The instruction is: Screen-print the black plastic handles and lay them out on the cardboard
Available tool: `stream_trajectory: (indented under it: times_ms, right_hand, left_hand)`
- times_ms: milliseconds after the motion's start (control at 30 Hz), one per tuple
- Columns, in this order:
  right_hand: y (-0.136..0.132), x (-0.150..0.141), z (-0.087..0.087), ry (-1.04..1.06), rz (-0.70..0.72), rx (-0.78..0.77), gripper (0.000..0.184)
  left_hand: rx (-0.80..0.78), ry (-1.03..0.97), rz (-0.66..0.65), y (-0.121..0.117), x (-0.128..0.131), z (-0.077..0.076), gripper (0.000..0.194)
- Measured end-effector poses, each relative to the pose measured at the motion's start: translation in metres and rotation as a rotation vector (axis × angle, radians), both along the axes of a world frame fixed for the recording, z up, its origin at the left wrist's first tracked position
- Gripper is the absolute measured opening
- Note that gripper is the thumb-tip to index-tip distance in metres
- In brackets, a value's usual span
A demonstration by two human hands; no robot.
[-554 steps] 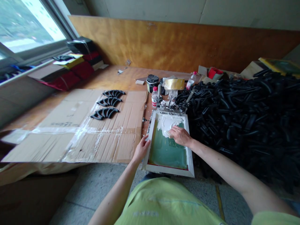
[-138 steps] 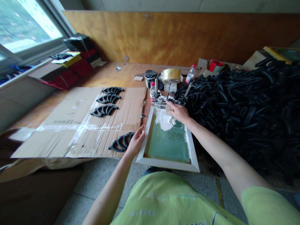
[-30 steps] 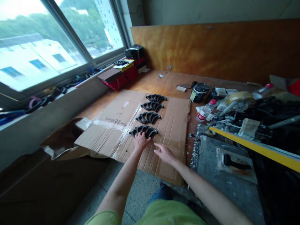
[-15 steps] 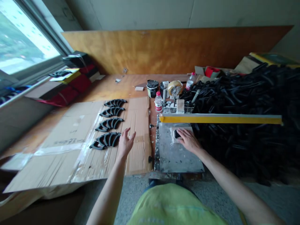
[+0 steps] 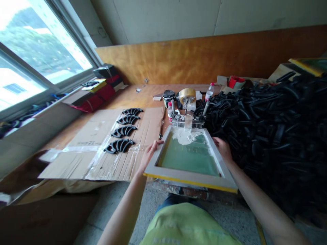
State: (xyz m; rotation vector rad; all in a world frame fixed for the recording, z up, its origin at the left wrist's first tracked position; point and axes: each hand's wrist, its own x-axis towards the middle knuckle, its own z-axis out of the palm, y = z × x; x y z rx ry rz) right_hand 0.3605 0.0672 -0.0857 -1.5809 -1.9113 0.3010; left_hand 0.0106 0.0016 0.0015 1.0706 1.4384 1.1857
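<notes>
Both my hands are at the sides of a screen printing frame [image 5: 190,175] with a green mesh and a pale border. My left hand [image 5: 151,153] grips its left edge. On the opposite edge is my right hand [image 5: 224,149], its fingers partly hidden by the frame. The frame's near end looks slightly raised, with yellow tape along its front edge. White ink [image 5: 186,136] lies at the far end of the mesh, where a pale squeegee [image 5: 188,122] stands. A metal clamp [image 5: 176,119] is at the frame's back. The plate and the black piece beneath it are hidden.
Several rows of curved black pieces [image 5: 119,145] lie on a cardboard sheet [image 5: 76,163] at left. A large heap of black parts [image 5: 276,143] fills the right. Behind the frame stand a tub [image 5: 169,98], bottles [image 5: 209,91] and a tape roll [image 5: 187,96].
The screen frame has come down from its raised position over the grey plate. My right hand has left the black piece, and my left hand has moved from the cardboard; both now hold the frame.
</notes>
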Motion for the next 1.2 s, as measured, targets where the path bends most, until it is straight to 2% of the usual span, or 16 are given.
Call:
stream_trajectory:
  times_ms: [33, 100, 167, 233, 300, 367, 433, 500, 600, 667, 733, 833, 933, 1000, 1100, 1200]
  right_hand:
    - [0.008, 0.000, 0.007, 0.037, -0.036, 0.028, 0.038]
    - [0.026, -0.017, 0.022, 0.062, -0.018, 0.122, 0.037]
    - [0.044, -0.049, 0.034, -0.004, 0.075, 0.194, 0.043]
    - [0.060, -0.082, 0.039, -0.142, 0.147, 0.161, 0.044]
    - [0.069, -0.104, 0.036, -0.269, 0.185, 0.048, 0.031]
    - [0.066, -0.114, 0.029, -0.355, 0.202, -0.044, 0.015]
    - [0.052, -0.114, 0.021, -0.401, 0.238, -0.052, 0.010]
    - [0.031, -0.108, 0.018, -0.420, 0.344, -0.001, 0.014]
    - [0.007, -0.097, 0.023, -0.407, 0.599, 0.045, 0.018]
    - [0.004, -0.093, 0.030, -0.382, 0.693, 0.010, 0.015]
    - [0.008, -0.093, 0.034, -0.357, 0.649, -0.013, 0.011]
    - [0.008, -0.095, 0.029, -0.334, 0.508, 0.060, 0.015]
    - [-0.005, -0.094, 0.019, -0.323, 0.558, 0.112, 0.025]
    - [-0.007, -0.093, 0.019, -0.301, 0.592, 0.080, 0.022]
    - [0.013, -0.100, 0.035, -0.242, 0.470, 0.012, 0.022]
    - [0.052, -0.104, 0.061, -0.215, 0.273, -0.026, 0.049]
  left_hand:
    - [-0.079, 0.006, -0.037, -0.008, -0.004, -0.014, 0.054]
    - [-0.190, -0.060, -0.090, -0.019, -0.009, -0.045, 0.066]
    - [-0.237, -0.107, -0.103, -0.022, -0.009, -0.076, 0.084]
    - [-0.233, -0.100, -0.093, -0.020, -0.007, -0.102, 0.088]
    - [-0.211, -0.073, -0.083, -0.017, -0.006, -0.119, 0.082]
    - [-0.203, -0.062, -0.088, -0.016, -0.006, -0.127, 0.075]
    - [-0.210, -0.052, -0.091, -0.016, -0.008, -0.129, 0.070]
    - [-0.221, -0.038, -0.083, -0.017, -0.009, -0.130, 0.068]
    - [-0.233, -0.011, -0.072, -0.017, -0.010, -0.130, 0.066]
    - [-0.232, 0.000, -0.073, -0.017, -0.010, -0.129, 0.066]
    - [-0.228, 0.000, -0.070, -0.017, -0.010, -0.127, 0.066]
    - [-0.229, -0.018, -0.071, -0.017, -0.009, -0.124, 0.071]
    - [-0.240, -0.046, -0.079, -0.018, -0.008, -0.121, 0.077]
    - [-0.249, -0.060, -0.075, -0.019, -0.006, -0.116, 0.078]
    - [-0.252, -0.089, -0.083, -0.021, -0.007, -0.100, 0.081]
    - [-0.224, -0.128, -0.105, -0.021, -0.010, -0.068, 0.082]
